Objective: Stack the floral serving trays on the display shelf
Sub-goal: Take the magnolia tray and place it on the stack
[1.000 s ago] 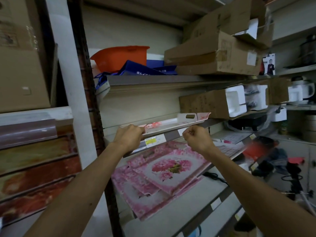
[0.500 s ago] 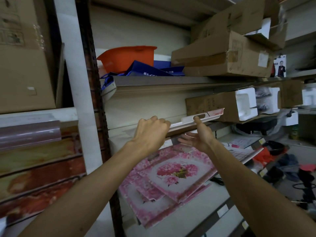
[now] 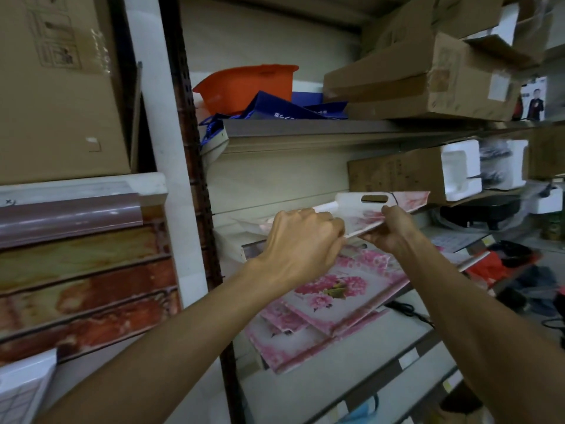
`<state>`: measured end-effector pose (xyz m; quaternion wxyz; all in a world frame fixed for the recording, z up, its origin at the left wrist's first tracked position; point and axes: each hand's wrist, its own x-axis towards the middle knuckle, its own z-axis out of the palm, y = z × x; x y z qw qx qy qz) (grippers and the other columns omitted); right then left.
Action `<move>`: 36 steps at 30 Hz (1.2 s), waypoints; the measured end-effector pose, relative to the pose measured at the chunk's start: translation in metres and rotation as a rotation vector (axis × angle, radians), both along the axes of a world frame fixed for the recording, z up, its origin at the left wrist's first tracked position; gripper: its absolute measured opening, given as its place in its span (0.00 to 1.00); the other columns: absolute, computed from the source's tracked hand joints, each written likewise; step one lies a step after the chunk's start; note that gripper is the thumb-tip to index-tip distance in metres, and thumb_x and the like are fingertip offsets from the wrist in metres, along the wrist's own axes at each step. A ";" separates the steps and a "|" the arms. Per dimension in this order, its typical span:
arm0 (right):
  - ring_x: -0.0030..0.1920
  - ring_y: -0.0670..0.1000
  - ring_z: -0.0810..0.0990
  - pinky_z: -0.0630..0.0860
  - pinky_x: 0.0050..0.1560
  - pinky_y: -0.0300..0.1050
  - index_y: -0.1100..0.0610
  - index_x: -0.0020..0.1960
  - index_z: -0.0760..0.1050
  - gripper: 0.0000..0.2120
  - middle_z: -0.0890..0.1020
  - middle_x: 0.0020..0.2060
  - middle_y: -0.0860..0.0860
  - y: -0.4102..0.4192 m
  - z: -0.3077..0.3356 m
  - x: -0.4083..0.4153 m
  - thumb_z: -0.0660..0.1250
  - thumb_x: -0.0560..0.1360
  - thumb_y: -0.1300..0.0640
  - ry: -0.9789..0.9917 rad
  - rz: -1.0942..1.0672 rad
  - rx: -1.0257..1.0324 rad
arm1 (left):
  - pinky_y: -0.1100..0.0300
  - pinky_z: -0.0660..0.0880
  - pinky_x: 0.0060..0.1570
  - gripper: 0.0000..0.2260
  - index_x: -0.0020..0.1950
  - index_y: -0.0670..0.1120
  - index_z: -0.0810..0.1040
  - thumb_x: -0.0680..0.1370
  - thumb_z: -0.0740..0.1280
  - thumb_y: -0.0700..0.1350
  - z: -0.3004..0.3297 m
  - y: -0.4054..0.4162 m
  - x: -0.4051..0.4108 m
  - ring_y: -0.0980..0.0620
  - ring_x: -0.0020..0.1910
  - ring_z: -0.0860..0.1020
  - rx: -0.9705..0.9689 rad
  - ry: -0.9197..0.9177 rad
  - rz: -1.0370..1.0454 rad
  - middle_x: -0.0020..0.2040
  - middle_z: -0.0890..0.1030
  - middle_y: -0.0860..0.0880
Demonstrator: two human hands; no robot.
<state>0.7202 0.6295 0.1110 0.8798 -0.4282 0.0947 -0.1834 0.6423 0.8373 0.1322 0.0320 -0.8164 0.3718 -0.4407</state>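
Both hands grip one floral serving tray [image 3: 394, 206] at its near edge. The left hand [image 3: 301, 240] is curled over the tray's left part, knuckles up; its fingertips are hidden behind the hand. The right hand [image 3: 389, 232] holds the edge from below, thumb pressed on the upper face beside the rim.

The tray is seen nearly edge-on, tilted slightly, its white end wall with an oval handle slot turned toward the viewer and its pink-printed corner pointing right. It sits at the level of the narrow middle shelf [image 3: 244, 250]; whether it rests on that shelf cannot be told.

Below the tray, on the wide lower shelf [image 3: 321, 390], lies a loose pile of floral trays [image 3: 324, 304], fanned out and overlapping, the top one showing a pink flower cluster.

Above the tray, the upper shelf [image 3: 305, 127] carries an orange bag [image 3: 244, 85], blue bags [image 3: 284, 108] and cardboard boxes [image 3: 422, 84]. Right of the tray stands a long carton with white foam inserts [image 3: 458, 169]. Left of the tray, beyond the white upright post [image 3: 159, 154], are a large carton [image 3: 58, 87] and stacked wood-grain mouldings [image 3: 82, 270].
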 end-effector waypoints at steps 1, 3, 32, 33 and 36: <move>0.49 0.62 0.82 0.80 0.27 0.57 0.61 0.66 0.72 0.17 0.80 0.56 0.61 -0.001 -0.002 -0.005 0.53 0.81 0.63 -0.009 0.004 0.004 | 0.58 0.66 0.37 0.13 0.51 0.55 0.81 0.79 0.59 0.58 0.000 0.000 -0.006 0.53 0.46 0.79 -0.051 0.103 -0.064 0.48 0.82 0.56; 0.54 0.62 0.82 0.82 0.32 0.58 0.59 0.65 0.73 0.17 0.82 0.57 0.62 -0.002 -0.008 -0.017 0.52 0.81 0.62 -0.019 0.003 -0.013 | 0.57 0.72 0.43 0.13 0.52 0.56 0.81 0.79 0.61 0.60 0.001 0.000 -0.019 0.59 0.46 0.78 -0.194 0.386 -0.225 0.51 0.81 0.59; 0.41 0.51 0.87 0.83 0.41 0.46 0.55 0.53 0.80 0.15 0.88 0.42 0.50 0.027 -0.094 -0.133 0.63 0.79 0.44 -0.028 0.104 -0.341 | 0.55 0.71 0.52 0.16 0.51 0.44 0.80 0.82 0.58 0.53 -0.112 0.123 -0.016 0.50 0.50 0.78 -1.015 0.913 -0.045 0.49 0.82 0.48; 0.39 0.49 0.87 0.82 0.37 0.43 0.54 0.51 0.80 0.14 0.88 0.40 0.49 0.034 -0.097 -0.132 0.63 0.79 0.45 -0.040 0.115 -0.332 | 0.53 0.73 0.52 0.17 0.49 0.44 0.80 0.82 0.58 0.54 -0.117 0.129 -0.017 0.48 0.50 0.79 -1.030 0.900 -0.012 0.49 0.83 0.46; 0.43 0.51 0.87 0.82 0.43 0.46 0.55 0.50 0.81 0.15 0.87 0.45 0.53 0.056 -0.104 -0.133 0.63 0.79 0.45 -0.024 0.137 -0.363 | 0.53 0.73 0.52 0.18 0.50 0.41 0.80 0.82 0.58 0.53 -0.129 0.149 -0.022 0.46 0.50 0.79 -1.068 0.864 0.056 0.49 0.82 0.43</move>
